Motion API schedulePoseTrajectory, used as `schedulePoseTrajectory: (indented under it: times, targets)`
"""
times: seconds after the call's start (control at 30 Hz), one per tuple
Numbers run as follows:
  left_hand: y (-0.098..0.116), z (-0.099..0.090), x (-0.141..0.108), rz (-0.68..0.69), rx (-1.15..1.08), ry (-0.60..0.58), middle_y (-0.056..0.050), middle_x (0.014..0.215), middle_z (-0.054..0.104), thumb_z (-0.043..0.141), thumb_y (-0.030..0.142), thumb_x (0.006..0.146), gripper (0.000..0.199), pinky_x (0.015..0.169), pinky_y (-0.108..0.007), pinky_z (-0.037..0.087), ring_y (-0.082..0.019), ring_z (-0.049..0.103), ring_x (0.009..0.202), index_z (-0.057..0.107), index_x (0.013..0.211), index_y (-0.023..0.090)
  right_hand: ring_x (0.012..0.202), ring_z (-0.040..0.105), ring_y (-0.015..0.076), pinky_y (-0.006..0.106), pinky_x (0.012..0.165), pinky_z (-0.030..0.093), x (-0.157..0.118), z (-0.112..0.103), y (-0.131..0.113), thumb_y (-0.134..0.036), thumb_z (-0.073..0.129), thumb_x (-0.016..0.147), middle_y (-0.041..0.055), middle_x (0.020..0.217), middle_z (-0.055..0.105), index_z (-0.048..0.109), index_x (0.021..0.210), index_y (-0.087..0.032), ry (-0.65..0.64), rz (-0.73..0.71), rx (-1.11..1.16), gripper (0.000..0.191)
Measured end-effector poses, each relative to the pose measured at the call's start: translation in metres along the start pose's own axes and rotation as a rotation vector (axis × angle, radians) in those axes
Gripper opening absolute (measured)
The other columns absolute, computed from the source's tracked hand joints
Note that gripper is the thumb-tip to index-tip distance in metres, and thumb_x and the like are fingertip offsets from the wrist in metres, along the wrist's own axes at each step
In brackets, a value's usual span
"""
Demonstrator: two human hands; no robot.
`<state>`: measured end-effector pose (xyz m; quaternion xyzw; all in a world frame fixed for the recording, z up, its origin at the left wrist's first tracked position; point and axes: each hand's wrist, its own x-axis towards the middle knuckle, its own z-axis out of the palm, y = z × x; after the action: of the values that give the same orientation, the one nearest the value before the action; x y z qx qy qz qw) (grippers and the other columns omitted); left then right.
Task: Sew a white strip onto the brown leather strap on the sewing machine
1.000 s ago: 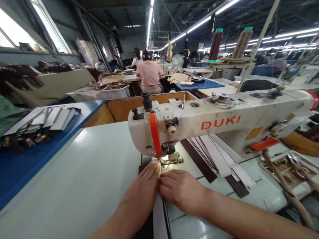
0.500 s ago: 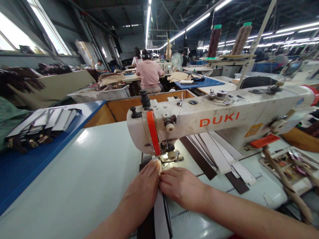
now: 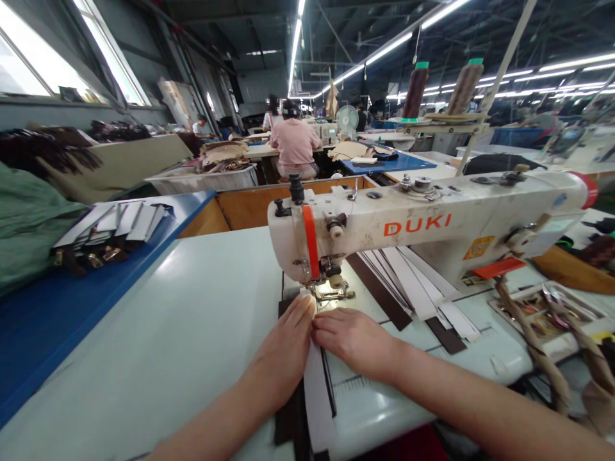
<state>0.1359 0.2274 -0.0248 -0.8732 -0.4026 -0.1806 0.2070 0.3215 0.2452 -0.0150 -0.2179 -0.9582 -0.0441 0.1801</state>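
A long white strip with a dark edge (image 3: 317, 397) runs lengthwise under both hands to the presser foot of the white sewing machine (image 3: 418, 224). My left hand (image 3: 287, 339) is closed on it just before the foot, fingers together and tips near the needle area. Close against it, my right hand (image 3: 355, 338) has its fingers curled on the strip's right edge; its fingertips are partly hidden. Dark brown material (image 3: 288, 416) lies beneath and left of the strip. The needle itself cannot be made out.
Several white and brown strips (image 3: 408, 282) lie behind the needle, under the machine arm. A parts tray (image 3: 502, 307) sits at right. On the blue table (image 3: 187, 211) at left are strips with metal buckles (image 3: 113, 253). A person in pink (image 3: 294, 141) sits ahead.
The camera view has shifted, so the machine and hands sit slightly differently in frame. The strip's near end now shows further up, towards the machine. Both hands keep their hold beside the foot.
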Motion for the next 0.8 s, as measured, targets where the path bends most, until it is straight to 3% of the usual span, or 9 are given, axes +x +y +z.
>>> schedulePoseTrajectory:
  times: [0.13,0.3,0.4,0.53,0.7,0.8]
  targets:
    - [0.023,-0.02,-0.025,0.023,0.076,0.02,-0.019,0.128,0.059,0.031,0.01,0.092,0.038,0.096,-0.035,0.054,-0.024,0.057,0.12,0.053,0.121,0.001,0.116,0.056,0.0218,0.033,0.1,0.048,-0.017,-0.008,-0.007,-0.015,0.054,0.091,0.0129,0.127,0.061,0.052,0.122,-0.008,0.037,0.017,0.0,0.032]
    - [0.042,-0.046,-0.065,0.141,-0.073,0.05,-0.014,0.128,0.06,0.045,0.028,0.091,0.038,0.092,-0.031,0.056,-0.023,0.056,0.12,0.056,0.122,0.01,0.116,0.055,0.0206,0.034,0.102,0.047,-0.046,-0.017,-0.034,-0.019,0.045,0.095,0.0091,0.124,0.064,0.054,0.124,-0.014,0.034,0.144,0.147,0.03]
    - [0.045,-0.044,-0.075,0.211,-0.122,0.067,-0.012,0.116,0.067,0.045,0.02,0.089,0.03,0.092,-0.028,0.056,-0.022,0.059,0.115,0.062,0.112,0.013,0.111,0.056,0.0191,0.032,0.101,0.046,-0.059,-0.019,-0.051,-0.018,0.044,0.094,0.0079,0.115,0.066,0.059,0.114,-0.015,0.112,0.178,0.258,0.025]
    - [0.044,-0.041,-0.074,0.206,-0.172,0.249,-0.008,0.106,0.07,0.036,0.01,0.09,0.033,0.094,-0.027,0.053,-0.018,0.062,0.11,0.066,0.102,0.016,0.105,0.056,0.0196,0.033,0.095,0.049,-0.065,-0.02,-0.06,-0.017,0.044,0.092,0.0092,0.105,0.066,0.06,0.107,-0.014,0.148,0.152,0.343,0.023]
    - [0.041,-0.047,-0.074,0.267,-0.159,0.071,-0.005,0.113,0.069,0.037,0.012,0.093,0.034,0.094,-0.025,0.053,-0.018,0.062,0.11,0.066,0.109,0.017,0.101,0.056,0.0206,0.035,0.092,0.051,-0.065,-0.021,-0.059,-0.017,0.044,0.091,0.0101,0.101,0.065,0.061,0.104,-0.012,0.182,0.109,0.354,0.022]
    - [0.043,-0.037,-0.08,0.208,-0.192,0.233,-0.006,0.109,0.069,0.034,0.012,0.094,0.036,0.1,-0.025,0.049,-0.016,0.06,0.112,0.067,0.105,0.017,0.1,0.057,0.0206,0.034,0.091,0.051,-0.065,-0.021,-0.059,-0.016,0.044,0.09,0.0102,0.098,0.065,0.061,0.103,-0.011,0.199,0.098,0.349,0.022]
